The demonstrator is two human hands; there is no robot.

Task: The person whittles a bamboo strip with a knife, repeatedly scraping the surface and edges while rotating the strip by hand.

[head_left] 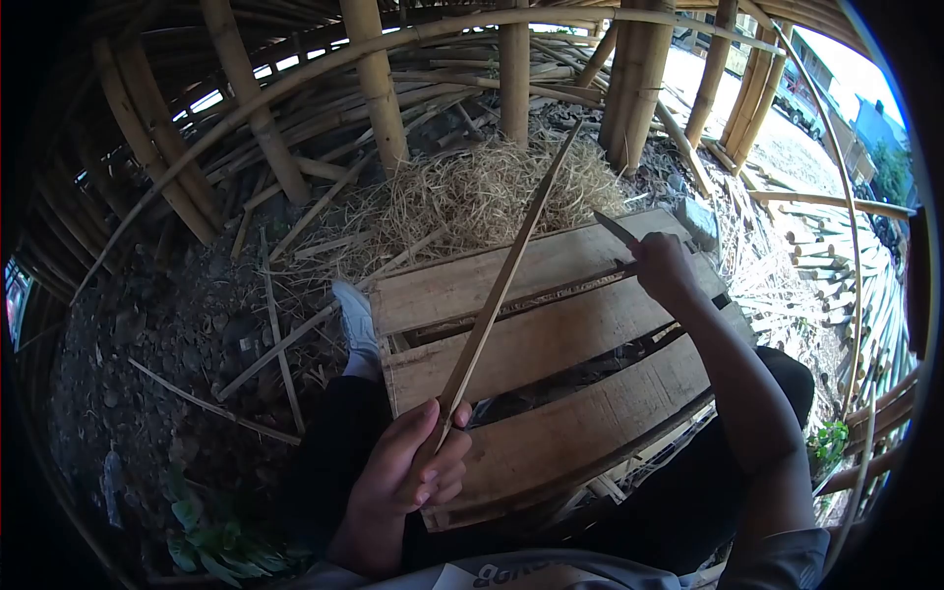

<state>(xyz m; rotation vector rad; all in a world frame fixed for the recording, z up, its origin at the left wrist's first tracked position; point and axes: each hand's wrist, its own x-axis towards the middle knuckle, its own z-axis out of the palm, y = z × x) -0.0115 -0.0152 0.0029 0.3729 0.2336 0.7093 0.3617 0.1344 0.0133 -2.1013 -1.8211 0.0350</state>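
Observation:
My left hand (411, 470) grips the near end of a long thin bamboo strip (506, 275), which slants up and away toward the pile of shavings. My right hand (667, 267) is stretched out to the right and is closed on the handle of a knife (617, 229), whose blade points up and to the left. The blade stands apart from the strip. Both hands are above a wooden pallet (551, 344) made of wide planks. My leg in dark trousers and a light shoe (356, 317) rest at the pallet's left edge.
A heap of pale bamboo shavings (472, 192) lies beyond the pallet. Upright bamboo poles (379, 88) and a bent bamboo hoop (295, 84) ring the spot. Split bamboo strips (826, 246) lie stacked at right. Loose slats (280, 344) litter the dirt at left.

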